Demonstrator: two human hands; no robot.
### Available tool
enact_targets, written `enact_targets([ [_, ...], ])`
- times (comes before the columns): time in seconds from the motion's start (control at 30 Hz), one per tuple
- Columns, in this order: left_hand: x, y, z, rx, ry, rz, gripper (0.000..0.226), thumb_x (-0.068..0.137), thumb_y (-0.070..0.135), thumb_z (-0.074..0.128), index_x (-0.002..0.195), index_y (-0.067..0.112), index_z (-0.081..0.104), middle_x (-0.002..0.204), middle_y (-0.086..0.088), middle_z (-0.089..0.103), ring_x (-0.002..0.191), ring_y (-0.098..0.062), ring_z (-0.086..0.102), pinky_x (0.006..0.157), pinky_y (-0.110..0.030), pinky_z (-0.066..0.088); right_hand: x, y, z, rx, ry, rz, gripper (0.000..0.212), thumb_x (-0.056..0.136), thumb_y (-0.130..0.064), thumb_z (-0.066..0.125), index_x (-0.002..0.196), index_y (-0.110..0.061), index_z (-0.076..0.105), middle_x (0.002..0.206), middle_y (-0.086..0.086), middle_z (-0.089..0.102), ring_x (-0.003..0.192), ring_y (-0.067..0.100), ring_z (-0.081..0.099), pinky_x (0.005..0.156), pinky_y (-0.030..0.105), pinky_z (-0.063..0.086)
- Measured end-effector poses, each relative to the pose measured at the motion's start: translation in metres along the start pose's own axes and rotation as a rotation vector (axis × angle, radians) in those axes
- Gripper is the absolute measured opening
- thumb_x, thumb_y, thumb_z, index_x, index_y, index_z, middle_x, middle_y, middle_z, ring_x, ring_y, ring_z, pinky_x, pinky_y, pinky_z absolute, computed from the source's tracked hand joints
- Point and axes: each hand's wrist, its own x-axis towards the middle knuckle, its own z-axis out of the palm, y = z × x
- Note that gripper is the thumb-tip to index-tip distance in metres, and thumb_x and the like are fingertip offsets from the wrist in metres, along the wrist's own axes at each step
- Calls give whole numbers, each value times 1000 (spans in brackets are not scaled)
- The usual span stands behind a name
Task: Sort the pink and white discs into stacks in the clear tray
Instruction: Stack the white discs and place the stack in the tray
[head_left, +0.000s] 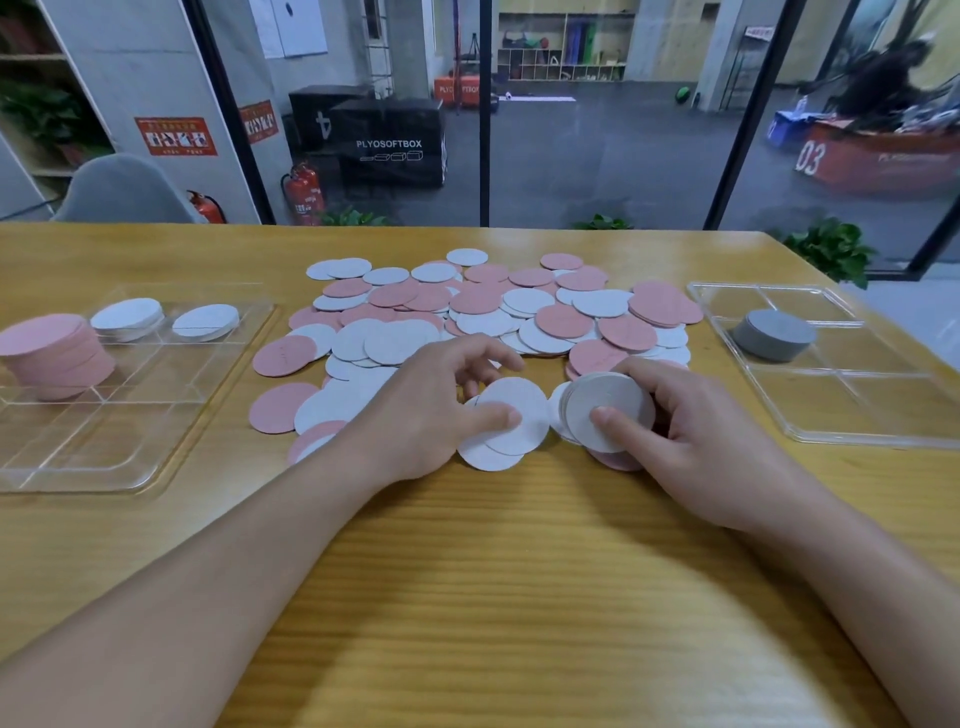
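My right hand (691, 431) has fingers clamped on a white stack (608, 410); left hand (441, 410) pinches loose white discs (511, 423) at nine o'clock of it. A loose grip could spill them.

Wooden table (467, 597): loose disc pile (483, 312), left tray (104, 457), right tray (857, 415).
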Motion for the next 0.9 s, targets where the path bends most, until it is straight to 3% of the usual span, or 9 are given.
enact_targets([
  [0.1,1,-1,-1,-56,21,29,20,91,20,87,104,33,80,101,10,78,87,-3,65,71,-9,41,-1,-3,2,51,-18,20,12,106,-30,69,99,-21,68,85,-8,65,74,7,67,59,17,48],
  [0.2,0,-2,1,-48,47,20,13,93,22,86,98,31,78,104,17,77,101,-5,68,83,-17,45,-2,-1,4,-8,-28,1,14,106,-35,68,100,-23,68,85,-6,65,75,14,65,66,39,54],
  [0.27,-1,-1,0,-57,64,-7,12,93,24,86,96,30,76,97,23,71,91,-6,63,85,-27,49,-2,-1,4,-10,-29,-1,15,106,-37,68,101,-23,68,84,-4,66,76,20,65,69,50,55],
  [0.33,-2,1,-4,-149,53,-5,11,95,18,84,95,23,74,95,11,73,78,-13,58,80,-32,48,-3,-2,4,32,-26,-8,15,106,-35,68,101,-22,69,85,-4,66,76,20,66,71,53,56],
  [0.43,-3,6,-11,-256,46,-8,8,100,12,79,99,11,71,96,-8,76,73,-20,68,76,-32,53,-3,-3,3,135,-33,-7,15,107,-31,68,105,-16,70,89,1,67,76,23,69,73,58,59],
  [0.6,-4,8,-13,-262,32,-37,24,103,33,78,98,9,76,100,-6,80,97,-27,80,101,-48,62,-3,-2,3,161,-56,-21,16,107,-28,67,110,-12,68,92,9,65,79,35,65,72,63,56],
  [0.67,-6,7,-14,-245,9,-33,12,97,19,85,102,14,76,108,0,78,96,-23,80,97,-40,61,-3,-2,4,142,-70,-39,14,107,-28,67,109,-14,68,92,9,64,78,37,61,71,63,54],
  [0.77,-7,8,-14,-233,-45,-24,31,92,5,87,114,23,75,122,6,74,98,-22,81,100,-35,61,-3,-2,5,131,-49,-49,13,108,-31,66,107,-18,68,90,4,64,77,31,62,70,59,56],
  [0.9,-8,12,-11,-292,-79,24,26,93,-3,83,110,15,78,111,-4,78,99,-27,79,93,-33,61,-2,-2,10,96,4,-52,7,108,-35,64,107,-28,64,86,-5,64,72,18,64,65,39,54],
])
